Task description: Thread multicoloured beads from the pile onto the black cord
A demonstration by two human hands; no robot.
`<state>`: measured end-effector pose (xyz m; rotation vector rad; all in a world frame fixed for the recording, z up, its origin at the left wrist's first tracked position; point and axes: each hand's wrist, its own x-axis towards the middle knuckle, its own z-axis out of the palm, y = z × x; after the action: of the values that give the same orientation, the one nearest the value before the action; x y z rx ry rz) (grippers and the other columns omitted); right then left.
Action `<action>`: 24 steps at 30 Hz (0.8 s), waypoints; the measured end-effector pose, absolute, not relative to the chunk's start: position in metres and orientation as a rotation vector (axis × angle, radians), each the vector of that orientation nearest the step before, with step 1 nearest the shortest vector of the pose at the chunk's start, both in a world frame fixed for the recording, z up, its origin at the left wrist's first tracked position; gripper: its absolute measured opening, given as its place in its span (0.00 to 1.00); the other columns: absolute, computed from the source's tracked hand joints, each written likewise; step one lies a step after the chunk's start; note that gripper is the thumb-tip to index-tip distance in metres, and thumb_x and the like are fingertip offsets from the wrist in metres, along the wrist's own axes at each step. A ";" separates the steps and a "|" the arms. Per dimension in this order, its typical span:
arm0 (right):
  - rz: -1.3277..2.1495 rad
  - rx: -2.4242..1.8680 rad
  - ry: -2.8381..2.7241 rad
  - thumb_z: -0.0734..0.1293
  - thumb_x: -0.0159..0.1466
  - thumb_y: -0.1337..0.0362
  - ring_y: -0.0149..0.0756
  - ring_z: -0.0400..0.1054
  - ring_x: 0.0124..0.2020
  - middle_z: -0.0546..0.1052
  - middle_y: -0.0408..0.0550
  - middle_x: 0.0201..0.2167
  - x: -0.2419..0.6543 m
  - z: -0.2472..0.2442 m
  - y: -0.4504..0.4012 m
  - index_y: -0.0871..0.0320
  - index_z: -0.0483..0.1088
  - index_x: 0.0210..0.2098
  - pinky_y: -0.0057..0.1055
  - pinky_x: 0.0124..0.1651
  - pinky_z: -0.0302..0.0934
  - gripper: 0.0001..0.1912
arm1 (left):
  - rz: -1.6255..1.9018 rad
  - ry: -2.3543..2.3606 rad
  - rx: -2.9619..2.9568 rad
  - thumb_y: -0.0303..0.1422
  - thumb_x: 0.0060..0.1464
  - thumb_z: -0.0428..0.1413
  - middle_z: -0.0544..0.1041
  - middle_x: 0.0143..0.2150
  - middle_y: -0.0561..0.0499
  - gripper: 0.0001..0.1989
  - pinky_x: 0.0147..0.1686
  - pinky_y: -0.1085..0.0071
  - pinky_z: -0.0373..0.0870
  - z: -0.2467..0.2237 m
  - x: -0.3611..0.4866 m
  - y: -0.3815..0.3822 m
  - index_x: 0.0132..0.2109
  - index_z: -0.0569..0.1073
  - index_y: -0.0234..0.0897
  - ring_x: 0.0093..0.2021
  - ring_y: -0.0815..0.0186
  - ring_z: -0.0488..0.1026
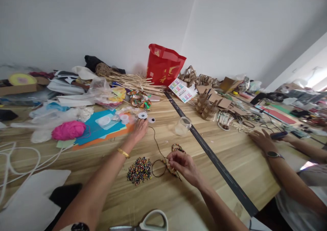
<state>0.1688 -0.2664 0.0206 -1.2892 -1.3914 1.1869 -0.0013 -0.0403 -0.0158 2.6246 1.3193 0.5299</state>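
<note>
My left hand point(140, 130), with a gold bracelet on its wrist, reaches forward to a white spool point(142, 115) with a dark centre. Its fingers are bunched at the spool's near edge and partly hidden. A thin black cord point(155, 139) runs from beside this hand to my right hand point(185, 166), which pinches it between thumb and fingertips. The cord makes a loop on the table left of the right hand. Strung beads point(170, 169) lie partly under that hand, with a beaded ring point(178, 147) just behind. A pile of loose multicoloured beads point(139, 170) lies between my arms.
Scissors point(153, 220) lie at the near edge. A clear jar point(183, 126) stands beside a dark strip point(217, 156) crossing the table. Pink yarn point(68, 130) and coloured paper point(95, 128) lie left. A red bag point(165, 64) stands behind. Another person's hands point(263, 140) are at right.
</note>
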 end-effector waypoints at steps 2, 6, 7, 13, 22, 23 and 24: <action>1.175 -1.276 -1.430 0.67 0.59 0.60 0.27 0.63 0.26 0.68 0.42 0.27 0.167 0.015 -0.265 0.59 0.68 0.36 0.23 0.27 0.58 0.10 | 0.519 1.295 2.632 0.23 0.55 0.47 0.74 0.45 0.36 0.14 0.50 0.58 0.63 -0.012 -0.003 -0.052 0.47 0.72 0.29 0.49 0.52 0.69; 1.023 -1.380 -1.707 0.64 0.58 0.70 0.28 0.65 0.28 0.71 0.42 0.27 0.166 0.002 -0.269 0.60 0.69 0.36 0.22 0.29 0.57 0.05 | 0.455 1.163 2.642 0.25 0.53 0.51 0.78 0.41 0.44 0.10 0.46 0.65 0.66 -0.003 -0.012 -0.085 0.41 0.76 0.35 0.43 0.58 0.73; 0.943 -1.411 -1.837 0.63 0.59 0.72 0.29 0.66 0.28 0.72 0.43 0.27 0.165 0.000 -0.271 0.60 0.69 0.34 0.22 0.30 0.57 0.05 | 0.444 1.137 2.641 0.26 0.53 0.52 0.78 0.39 0.45 0.09 0.45 0.66 0.67 0.000 -0.015 -0.095 0.39 0.76 0.36 0.42 0.59 0.73; 0.312 -1.670 -2.537 0.60 0.61 0.78 0.34 0.68 0.31 0.74 0.50 0.36 0.149 -0.007 -0.280 0.60 0.69 0.37 0.26 0.31 0.57 0.11 | 0.456 1.057 2.516 0.28 0.54 0.52 0.79 0.37 0.45 0.08 0.43 0.67 0.67 0.012 -0.043 -0.147 0.36 0.77 0.36 0.41 0.59 0.73; 0.003 -1.650 -2.653 0.61 0.59 0.78 0.38 0.68 0.36 0.73 0.51 0.37 0.147 -0.003 -0.268 0.59 0.67 0.39 0.27 0.31 0.55 0.11 | 0.588 1.194 2.279 0.30 0.52 0.53 0.80 0.37 0.47 0.08 0.45 0.67 0.68 0.012 -0.073 -0.187 0.36 0.77 0.37 0.41 0.60 0.75; 0.036 -1.703 -2.560 0.61 0.60 0.76 0.37 0.68 0.34 0.73 0.51 0.36 0.149 0.000 -0.261 0.59 0.67 0.37 0.27 0.30 0.54 0.09 | 0.596 1.215 2.263 0.30 0.52 0.53 0.81 0.37 0.47 0.08 0.45 0.66 0.68 0.011 -0.076 -0.190 0.36 0.78 0.38 0.41 0.59 0.75; 0.076 -1.763 -2.431 0.60 0.63 0.74 0.36 0.68 0.33 0.73 0.50 0.35 0.152 0.002 -0.253 0.59 0.67 0.36 0.26 0.30 0.54 0.07 | 0.601 1.234 2.250 0.30 0.52 0.53 0.81 0.38 0.47 0.09 0.45 0.66 0.68 0.009 -0.079 -0.193 0.36 0.78 0.38 0.41 0.59 0.75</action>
<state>0.1518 -0.2528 0.0020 -1.7627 -2.4309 0.0756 -0.0791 -0.1929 0.0086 2.2498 1.2341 0.6005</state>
